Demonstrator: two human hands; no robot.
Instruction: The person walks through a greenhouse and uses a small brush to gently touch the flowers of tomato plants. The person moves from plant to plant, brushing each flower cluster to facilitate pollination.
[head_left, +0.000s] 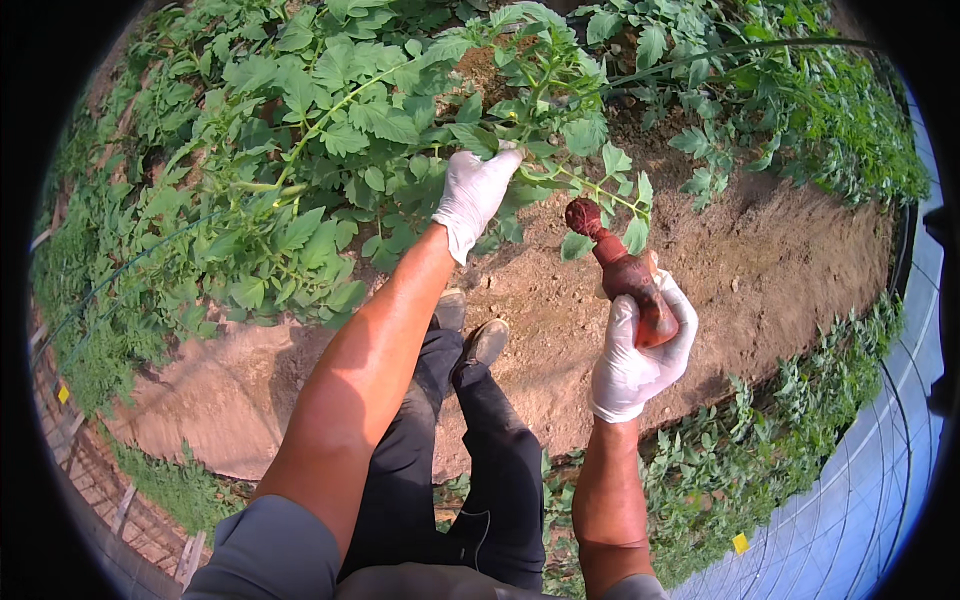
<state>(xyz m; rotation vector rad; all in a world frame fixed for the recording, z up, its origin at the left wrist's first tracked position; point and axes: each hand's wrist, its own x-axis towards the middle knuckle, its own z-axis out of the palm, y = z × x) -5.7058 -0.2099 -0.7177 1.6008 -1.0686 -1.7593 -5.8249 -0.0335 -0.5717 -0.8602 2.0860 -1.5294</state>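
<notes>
My left hand (480, 187), in a white disposable glove, pinches a stem of a tomato plant (379, 120) near the top centre; its fingertips are partly hidden by leaves. In my gloved right hand (645, 345) is a small reddish-brown bottle (637, 289), tilted up and to the left, with a dark red, rough round tip (583, 217). That tip is close to a leafy tomato side branch (604, 191) that reaches right from beside my left hand. Whether the tip touches the branch I cannot tell. Small yellow flowers show among the leaves.
Bare soil (757, 277) runs between the plant rows, with my shoes (487, 341) on it. More plants (697, 465) grow at the lower right, beside blue-white sheeting (840, 480). A dark hose or line (735, 49) crosses the upper right. Yellow cards (741, 543) stand near the edges.
</notes>
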